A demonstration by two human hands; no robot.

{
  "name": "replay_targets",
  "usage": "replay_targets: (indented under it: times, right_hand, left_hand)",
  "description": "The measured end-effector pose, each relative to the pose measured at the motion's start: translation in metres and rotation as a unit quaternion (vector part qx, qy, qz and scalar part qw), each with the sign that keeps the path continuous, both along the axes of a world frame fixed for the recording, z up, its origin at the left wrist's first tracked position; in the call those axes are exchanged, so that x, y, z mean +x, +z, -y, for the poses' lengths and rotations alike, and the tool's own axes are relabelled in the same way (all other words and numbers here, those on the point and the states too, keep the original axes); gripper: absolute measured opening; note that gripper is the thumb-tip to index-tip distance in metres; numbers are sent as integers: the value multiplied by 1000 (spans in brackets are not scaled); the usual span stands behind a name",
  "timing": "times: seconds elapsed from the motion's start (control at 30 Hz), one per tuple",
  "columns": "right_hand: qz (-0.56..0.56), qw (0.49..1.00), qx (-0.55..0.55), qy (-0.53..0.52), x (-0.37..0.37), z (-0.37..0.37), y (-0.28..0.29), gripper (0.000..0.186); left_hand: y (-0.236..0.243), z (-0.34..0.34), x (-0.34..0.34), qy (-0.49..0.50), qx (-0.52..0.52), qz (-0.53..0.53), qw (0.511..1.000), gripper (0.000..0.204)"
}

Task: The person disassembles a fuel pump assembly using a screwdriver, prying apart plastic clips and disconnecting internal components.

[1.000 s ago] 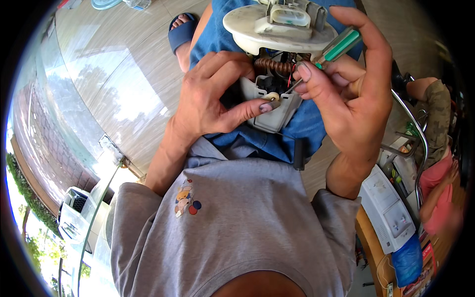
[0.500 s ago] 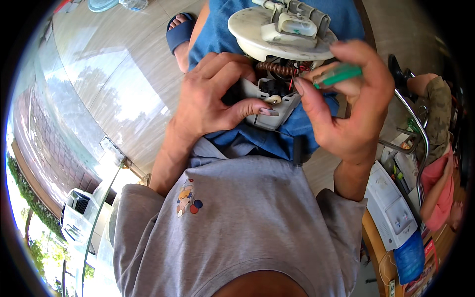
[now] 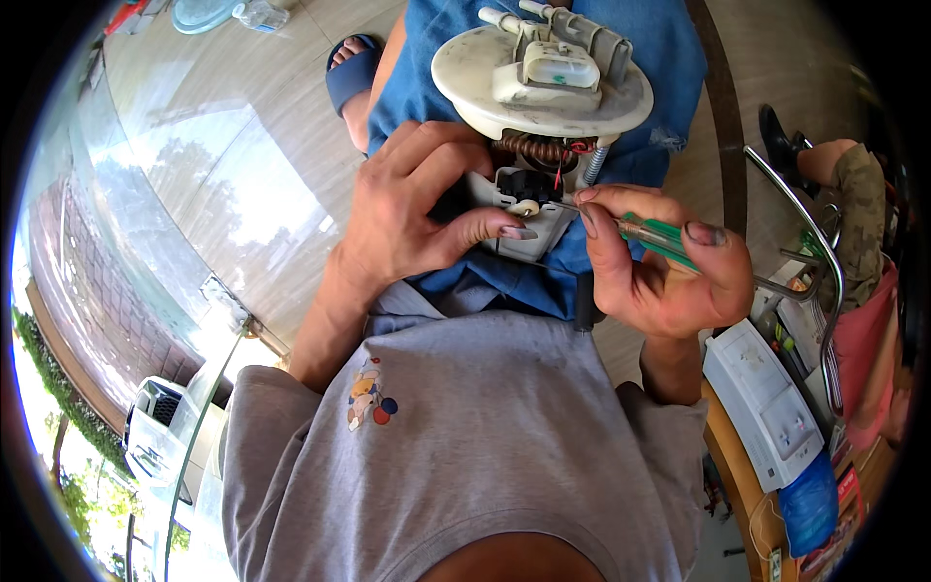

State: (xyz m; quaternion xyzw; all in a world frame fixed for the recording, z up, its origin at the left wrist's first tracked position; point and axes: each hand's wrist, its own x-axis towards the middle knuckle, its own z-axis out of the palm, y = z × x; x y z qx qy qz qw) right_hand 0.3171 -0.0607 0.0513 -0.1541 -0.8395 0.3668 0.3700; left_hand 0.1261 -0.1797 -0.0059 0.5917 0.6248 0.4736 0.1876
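The left hand (image 3: 412,209) clamps an open, pale grey plastic housing (image 3: 531,242) between thumb and curled fingers at its left side; the housing sits over the near edge of the blue denim lap (image 3: 669,58). The right hand (image 3: 669,272) pinches a slim, green-handled metal screwdriver (image 3: 659,236), pointing at the housing's right rim; tip contact cannot be told. Beyond lie a brown corrugated hose (image 3: 535,147) and a round off-white plastic cap (image 3: 582,114).

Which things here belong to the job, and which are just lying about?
In the job:
green-handled tool, in the right hand
light grey housing, gripped by the left hand
off-white round cover

Lying about, seemingly:
clear bottle
white boxy unit
blue bag
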Motion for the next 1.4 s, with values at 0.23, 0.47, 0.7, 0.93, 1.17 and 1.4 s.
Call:
replay_targets:
  times: [0.23, 0.47, 0.7, 0.93, 1.17, 1.4]
  right_hand:
    - [12, 999, 34, 7, 2, 2, 1, 29]
    - [11, 998, -67, 4, 11, 7, -1, 40]
    - [-11, 1000, 2, -8, 3, 6, -6, 56]
    - [-88, 995, 20, -32, 6, 7, -25, 59]
    - [-155, 984, -49, -66, 13, -5, -29, 71]
    - [-91, 977, -163, -105, 11, -8, -15, 73]
  left_hand:
    - [0, 1, 1, -2, 11, -4, 1000, 46]
    - [3, 4, 6, 24, 11, 3, 1000, 47]
    - [16, -1, 3, 6, 5, 21, 1000, 41]
    - [27, -13, -20, -103, -153, 224, 957, 25]
    - [29, -22, -25, -144, -149, 250, 946, 21]
    - [16, -12, -24, -125, -141, 279, 942, 24]
